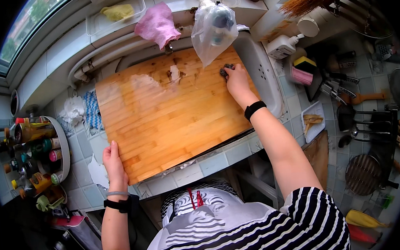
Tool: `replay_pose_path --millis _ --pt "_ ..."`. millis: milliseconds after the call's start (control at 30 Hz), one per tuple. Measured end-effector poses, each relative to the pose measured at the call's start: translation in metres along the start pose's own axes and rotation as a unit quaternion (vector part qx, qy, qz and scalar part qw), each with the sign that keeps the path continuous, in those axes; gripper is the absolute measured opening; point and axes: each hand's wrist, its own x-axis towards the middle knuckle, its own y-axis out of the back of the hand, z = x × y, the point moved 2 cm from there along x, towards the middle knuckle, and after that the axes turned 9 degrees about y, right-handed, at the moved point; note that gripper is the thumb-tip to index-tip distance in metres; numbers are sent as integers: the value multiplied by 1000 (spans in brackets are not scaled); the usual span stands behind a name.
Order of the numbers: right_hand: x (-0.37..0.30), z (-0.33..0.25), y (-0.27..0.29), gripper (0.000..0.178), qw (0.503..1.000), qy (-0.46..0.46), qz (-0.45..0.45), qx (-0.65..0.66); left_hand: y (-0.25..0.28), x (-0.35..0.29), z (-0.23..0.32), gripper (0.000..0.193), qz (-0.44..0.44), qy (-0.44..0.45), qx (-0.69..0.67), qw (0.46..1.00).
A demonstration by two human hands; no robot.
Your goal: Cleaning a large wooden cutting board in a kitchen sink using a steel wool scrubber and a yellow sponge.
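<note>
A large wooden cutting board (172, 113) lies across the sink, wet and shiny toward its far side. My right hand (238, 82) is closed on a dark metal scouring pad (227, 70), pressed to the board near its far right corner. At the near left edge, my left hand (115, 163) grips the board, its thumb on top and its fingers out of sight beneath the edge. A pale worn patch (175, 74) with dark spots marks the far middle of the board.
The white sink basin (265, 75) shows at the right. A plastic bag (213, 30) and a pink cloth (158, 26) hang beyond the board. Several seasoning bottles fill a white rack (64, 147) at left. At right stand a white pump bottle (283, 45) and hanging utensils (364, 122).
</note>
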Motion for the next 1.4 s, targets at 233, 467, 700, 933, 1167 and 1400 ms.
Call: replay_pose_path --millis 233,467,700,933,1167,1400 --pt "-28 -168 -24 46 960 240 -112 89 3 1 0 26 6 3 17 1000" --pt "14 41 7 33 999 -31 -28 35 4 -1 2 25 -3 3 2 1000" --pt "-32 -15 3 41 993 50 -103 13 5 -6 3 26 13 2 6 1000" --pt "34 40 -2 39 999 40 14 -10 -3 -5 3 25 12 -2 8 1000" --pt "39 -46 -44 39 950 256 26 178 2 -7 1 25 26 -9 19 999" --pt "103 90 -11 39 999 23 -32 -25 0 -3 0 23 25 -11 11 1000"
